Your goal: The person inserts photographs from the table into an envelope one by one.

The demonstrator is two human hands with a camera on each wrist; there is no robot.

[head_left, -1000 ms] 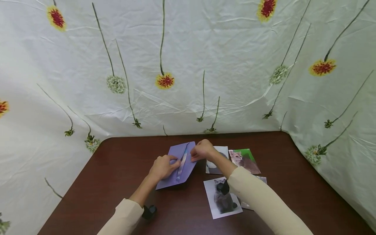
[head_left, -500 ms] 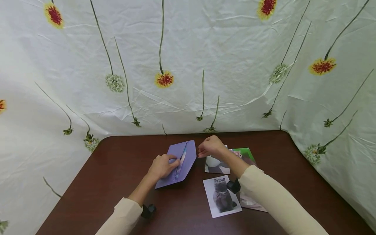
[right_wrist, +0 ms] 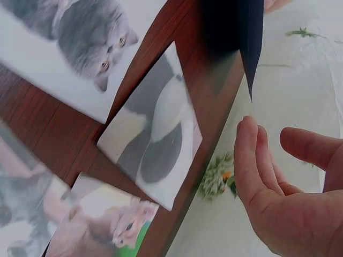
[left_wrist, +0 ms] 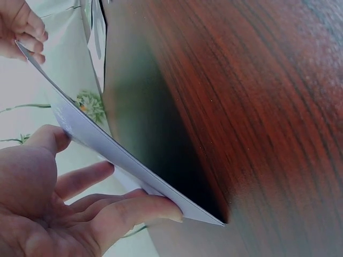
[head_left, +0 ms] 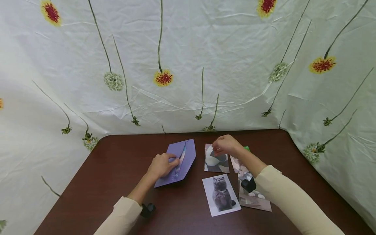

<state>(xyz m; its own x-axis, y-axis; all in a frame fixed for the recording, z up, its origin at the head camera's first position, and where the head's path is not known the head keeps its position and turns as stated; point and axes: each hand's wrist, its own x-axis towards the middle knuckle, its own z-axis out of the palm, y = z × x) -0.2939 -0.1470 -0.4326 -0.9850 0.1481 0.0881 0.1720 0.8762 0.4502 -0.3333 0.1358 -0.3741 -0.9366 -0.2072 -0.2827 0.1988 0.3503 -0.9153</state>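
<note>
A purple envelope (head_left: 189, 156) lies tilted on the table, its right side raised and its flap turned back. A colourful picture (head_left: 181, 159) shows in its slit. My left hand (head_left: 163, 165) holds the envelope by its pocket, thumb beside the slit. In the left wrist view the left hand's fingers (left_wrist: 94, 179) spread along the envelope's face, and the envelope (left_wrist: 120, 155) leans up off the wood. My right hand (head_left: 225, 145) is lifted with bent fingers and nothing in them. It hovers over a photo of a grey and white animal (head_left: 217, 164), right of the envelope.
A photo of a grey cat (head_left: 221, 195) lies nearer me. Right of it is another cat photo (head_left: 258, 202), below a green-cornered cat photo (head_left: 236, 162) partly hidden by my right arm. The brown table (head_left: 117, 176) meets a flowered cloth (head_left: 188, 98) at the back.
My right hand has let go of the envelope's flap and moved right, over the photos. My left hand has stayed on the envelope, which keeps its tilt.
</note>
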